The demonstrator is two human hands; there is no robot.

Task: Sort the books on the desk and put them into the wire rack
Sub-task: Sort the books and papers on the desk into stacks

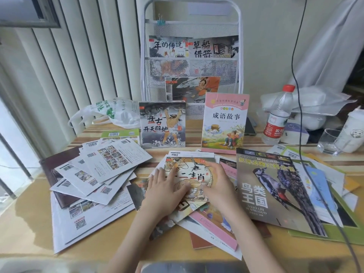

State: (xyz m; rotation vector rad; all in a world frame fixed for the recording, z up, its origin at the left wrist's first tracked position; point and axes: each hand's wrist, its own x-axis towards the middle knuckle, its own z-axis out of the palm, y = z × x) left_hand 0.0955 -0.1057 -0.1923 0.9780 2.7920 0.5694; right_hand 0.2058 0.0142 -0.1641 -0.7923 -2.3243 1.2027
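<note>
Glossy wooden desk (29,213), both hands' straight fingers (167,186) flat on thin dragon picture book (194,186), gripping nothing

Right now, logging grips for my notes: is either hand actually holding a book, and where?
Neither grips: left hand and right hand lie flat on the zodiac book's cover.
</note>
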